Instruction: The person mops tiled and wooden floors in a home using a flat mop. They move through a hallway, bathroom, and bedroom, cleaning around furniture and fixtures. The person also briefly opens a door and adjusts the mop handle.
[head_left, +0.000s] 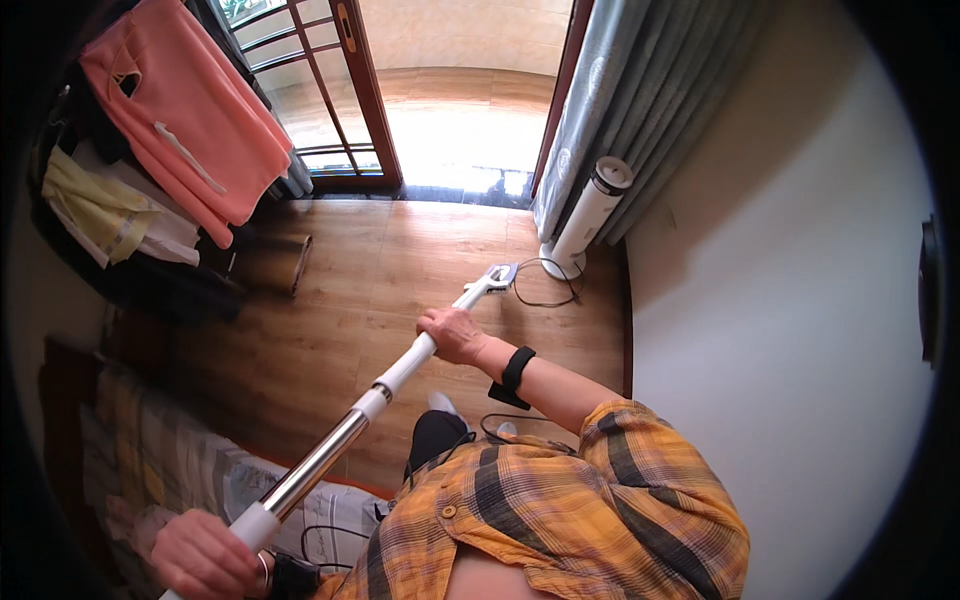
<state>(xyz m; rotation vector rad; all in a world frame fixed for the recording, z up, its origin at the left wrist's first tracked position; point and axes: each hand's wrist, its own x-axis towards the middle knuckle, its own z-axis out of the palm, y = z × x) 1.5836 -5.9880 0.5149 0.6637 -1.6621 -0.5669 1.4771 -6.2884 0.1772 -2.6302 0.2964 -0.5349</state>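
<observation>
A telescopic pole (319, 465) of white plastic and shiny metal runs diagonally across the view. My right hand (454, 334) grips its white upper section, arm reaching forward with a black band on the forearm. Lower down, at the bottom left, my left hand (202, 559) is wrapped around the white grip. At the pole's far end is a small white and lavender head (499, 277), over the wood-look floor (337, 300); whether it touches the floor I cannot tell. The near end of the pole runs out of the picture.
A white tower appliance (585, 217) with a looped dark cable (547, 304) stands by the grey curtain (660, 112). A glazed door (319, 82) stands open. Clothes, including a pink garment (195, 112), hang at left. A bed with patterned bedding (202, 450) is lower left; a white wall (772, 300) is right.
</observation>
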